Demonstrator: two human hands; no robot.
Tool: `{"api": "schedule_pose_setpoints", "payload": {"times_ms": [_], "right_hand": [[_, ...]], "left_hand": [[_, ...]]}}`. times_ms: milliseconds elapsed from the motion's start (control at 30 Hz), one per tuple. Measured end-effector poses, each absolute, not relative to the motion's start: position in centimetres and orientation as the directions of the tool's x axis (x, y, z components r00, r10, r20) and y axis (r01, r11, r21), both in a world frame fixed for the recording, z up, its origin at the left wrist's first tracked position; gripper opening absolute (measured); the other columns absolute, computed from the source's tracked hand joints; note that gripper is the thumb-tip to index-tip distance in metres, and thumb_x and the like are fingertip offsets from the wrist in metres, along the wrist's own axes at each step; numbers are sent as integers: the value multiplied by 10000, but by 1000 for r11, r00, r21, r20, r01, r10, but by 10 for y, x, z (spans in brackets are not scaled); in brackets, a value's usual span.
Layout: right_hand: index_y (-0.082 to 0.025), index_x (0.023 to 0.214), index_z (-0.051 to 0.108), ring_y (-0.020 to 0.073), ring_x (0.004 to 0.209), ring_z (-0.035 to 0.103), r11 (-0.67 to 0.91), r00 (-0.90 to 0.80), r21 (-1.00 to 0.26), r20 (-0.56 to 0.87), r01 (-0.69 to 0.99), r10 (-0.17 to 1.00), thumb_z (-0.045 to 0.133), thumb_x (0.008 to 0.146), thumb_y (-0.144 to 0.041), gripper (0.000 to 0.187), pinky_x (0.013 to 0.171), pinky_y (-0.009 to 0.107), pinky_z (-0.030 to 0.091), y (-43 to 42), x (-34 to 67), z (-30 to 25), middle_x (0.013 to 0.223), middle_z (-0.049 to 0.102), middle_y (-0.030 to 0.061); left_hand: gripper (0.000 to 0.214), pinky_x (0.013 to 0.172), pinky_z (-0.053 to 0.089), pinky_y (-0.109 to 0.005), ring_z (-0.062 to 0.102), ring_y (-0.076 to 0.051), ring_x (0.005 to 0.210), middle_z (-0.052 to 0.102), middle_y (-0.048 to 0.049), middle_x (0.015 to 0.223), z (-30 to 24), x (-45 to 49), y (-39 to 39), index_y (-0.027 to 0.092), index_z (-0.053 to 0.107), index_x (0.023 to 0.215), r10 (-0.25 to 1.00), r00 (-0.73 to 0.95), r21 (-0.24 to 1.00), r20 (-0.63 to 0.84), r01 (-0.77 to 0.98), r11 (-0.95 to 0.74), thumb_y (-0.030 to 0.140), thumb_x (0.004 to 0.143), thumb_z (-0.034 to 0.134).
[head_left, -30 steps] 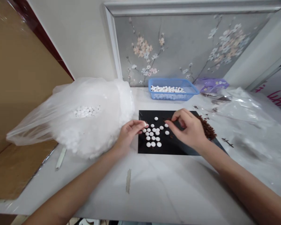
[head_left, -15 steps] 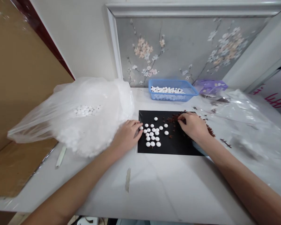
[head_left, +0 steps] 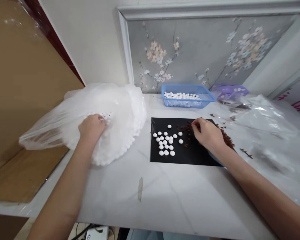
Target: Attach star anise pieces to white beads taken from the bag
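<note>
Left hand (head_left: 92, 126): left of centre in the frame, back of the hand uppermost, fingers curled down and pointing right into the white pieces (head_left: 108, 116) in the hollow of the translucent white bag (head_left: 120, 140). Forearm runs up from the lower left edge. Fingertips hidden; cannot tell whether anything is gripped.

Right hand (head_left: 208, 135): right of centre, forearm slanting in from the lower right corner, wrist low over the black sheet (head_left: 187, 157). Thumb and forefinger narrowed towards each other at the small brown pieces (head_left: 185, 145); cannot tell whether one lies between them.

White discs (head_left: 171, 147): loose cluster on the left half of the sheet, centre of the frame, a few spaced apart.

Surface: white, marble-veined table (head_left: 170, 200). Blue basket (head_left: 187, 104) of white pieces beyond the sheet, upper centre; clear plastic (head_left: 260, 115) at right.

Room: grey floral panel (head_left: 197, 43) in a pale frame across the top; brown cardboard (head_left: 27, 100) along the left edge.
</note>
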State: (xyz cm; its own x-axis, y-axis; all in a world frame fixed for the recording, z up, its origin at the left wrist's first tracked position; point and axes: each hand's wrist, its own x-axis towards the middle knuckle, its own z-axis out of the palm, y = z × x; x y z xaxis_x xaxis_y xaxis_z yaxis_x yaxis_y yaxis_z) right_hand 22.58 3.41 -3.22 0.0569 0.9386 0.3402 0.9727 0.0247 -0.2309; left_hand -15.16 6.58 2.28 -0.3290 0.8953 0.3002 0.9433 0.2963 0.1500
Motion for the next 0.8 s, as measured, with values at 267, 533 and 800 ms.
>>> {"api": "schedule_pose_setpoints", "payload": {"times_ms": [267,533,800], "right_hand": [[-199,810,542,205,607,597,83,78,-375,394,924,916,466,744,-195,100,593,292,405,34,225,-34,663,630,44],[-203,760,565,190,592,602,112,110,-468,422,876,900,480,729,-211,91,612,286,447,33,222,-34,655,639,41],[-202,734,535,186,565,590,113,76,-458,374,882,924,473,714,-179,69,594,279,441,34,221,-33,637,626,37]], "left_hand": [[233,729,429,-359,574,-285,908,660,-112,946,3,-162,71,193,645,864,923,-260,151,284,963,225,280,707,497],[268,687,423,-342,583,-256,846,653,-84,936,8,-155,68,214,601,983,857,-278,210,433,956,204,285,759,471],[276,755,422,-284,574,-178,795,612,-81,964,21,-141,61,174,564,1034,752,-147,265,643,963,-39,260,828,401]]}}
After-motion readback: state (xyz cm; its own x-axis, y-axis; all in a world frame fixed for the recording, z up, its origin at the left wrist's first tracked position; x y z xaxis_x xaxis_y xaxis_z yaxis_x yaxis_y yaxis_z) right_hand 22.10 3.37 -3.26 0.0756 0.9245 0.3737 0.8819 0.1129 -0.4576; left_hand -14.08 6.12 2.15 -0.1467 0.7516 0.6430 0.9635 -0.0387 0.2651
